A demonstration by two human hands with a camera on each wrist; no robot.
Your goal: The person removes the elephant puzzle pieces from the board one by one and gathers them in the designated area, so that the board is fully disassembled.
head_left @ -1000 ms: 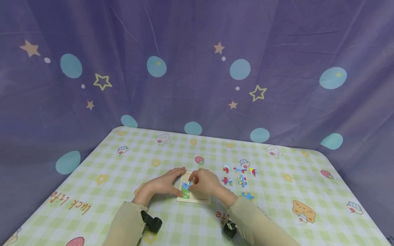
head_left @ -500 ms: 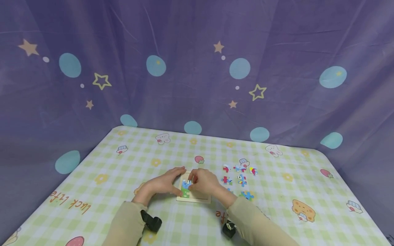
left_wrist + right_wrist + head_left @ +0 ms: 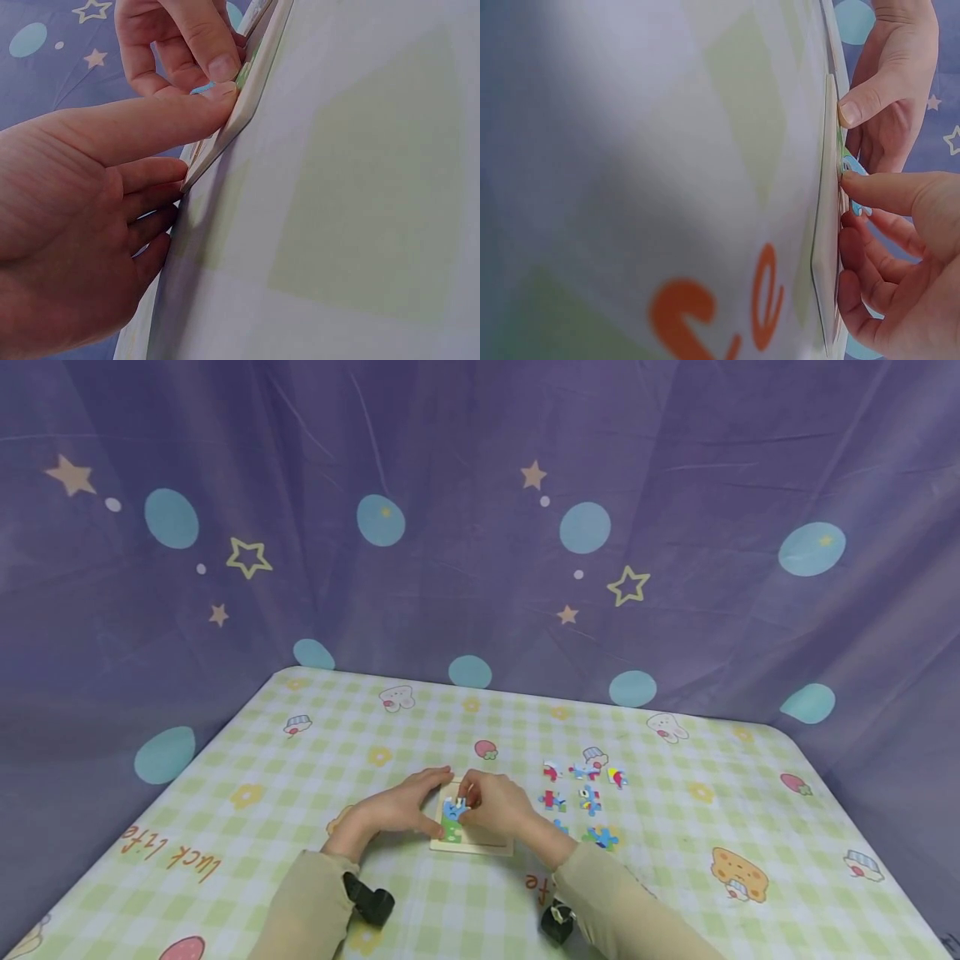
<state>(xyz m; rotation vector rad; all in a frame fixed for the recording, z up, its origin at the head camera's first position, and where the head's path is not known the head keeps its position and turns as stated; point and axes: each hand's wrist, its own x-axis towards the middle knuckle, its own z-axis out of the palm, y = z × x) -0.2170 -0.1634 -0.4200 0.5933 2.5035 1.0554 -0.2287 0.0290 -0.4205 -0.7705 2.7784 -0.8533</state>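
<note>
A shallow wooden puzzle frame lies on the table in front of me. My left hand steadies its left side: in the left wrist view the thumb presses over the near edge, and the other fingers reach along the frame straight. Over the frame's middle, my right hand pinches a blue puzzle piece between thumb and fingers, tilted up in the right wrist view. A green piece sits in the near left corner. The right hand hides much of the frame's inside.
Several loose jigsaw pieces lie right of the frame, among them a red one, a blue one and a yellow-red one. A checked cloth covers the table; a purple curtain hangs behind it.
My right fingers have shifted slightly at the blue piece, and more of its white part shows. The left hand and the frame have stayed in place.
</note>
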